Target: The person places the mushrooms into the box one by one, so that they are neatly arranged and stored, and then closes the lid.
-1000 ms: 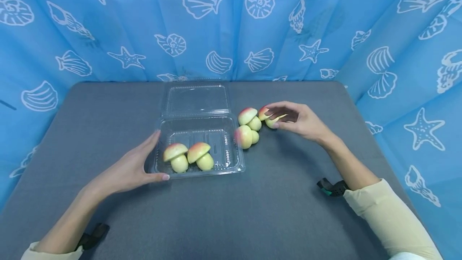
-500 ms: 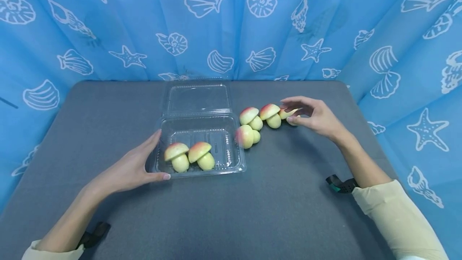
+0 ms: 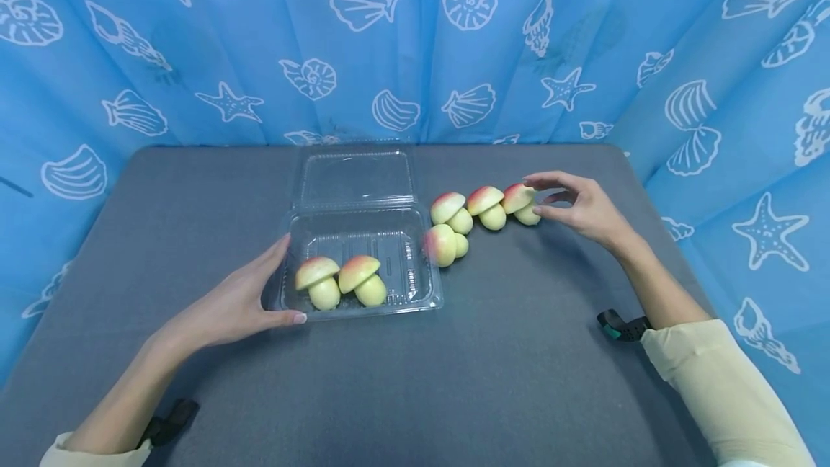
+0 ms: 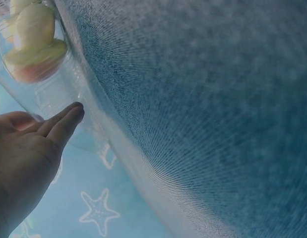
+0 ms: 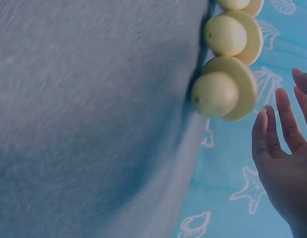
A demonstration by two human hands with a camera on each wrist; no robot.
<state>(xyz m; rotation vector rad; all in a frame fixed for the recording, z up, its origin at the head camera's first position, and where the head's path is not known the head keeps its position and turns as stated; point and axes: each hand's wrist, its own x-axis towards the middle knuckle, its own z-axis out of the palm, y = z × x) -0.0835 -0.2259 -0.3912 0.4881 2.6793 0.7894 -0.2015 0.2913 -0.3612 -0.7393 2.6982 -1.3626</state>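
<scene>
My left hand [image 3: 236, 301] rests at the left end of a clear plastic clamshell box [image 3: 403, 254], its straight fingers at the side and thumb at the front rim. Inside the box, two toy mushrooms [image 3: 369, 290] with reddish-yellow caps and pale yellow stems lie side by side. My right hand [image 3: 583, 211] is beside the rightmost mushroom [image 3: 517, 198] on the table, thumb and fingertips spread near it. In the right wrist view the fingers [image 5: 288, 126] stand apart from that mushroom [image 5: 217, 94]. The left wrist view shows the left hand [image 4: 31, 153] against the box.
The box's lid [image 3: 357, 179] lies folded back toward the curtain. Right of the box a middle mushroom [image 3: 491, 216] and another mushroom [image 3: 447, 209] continue the row, with one more mushroom [image 3: 441, 245] nearer. A grey cloth covers the table [image 3: 428, 395]; a blue shell-print curtain [image 3: 415, 42] hangs behind.
My right hand has let go of one mushroom, moved right to the rightmost one, then drawn back slightly, uncovering it. The left hand and the box stay in place.
</scene>
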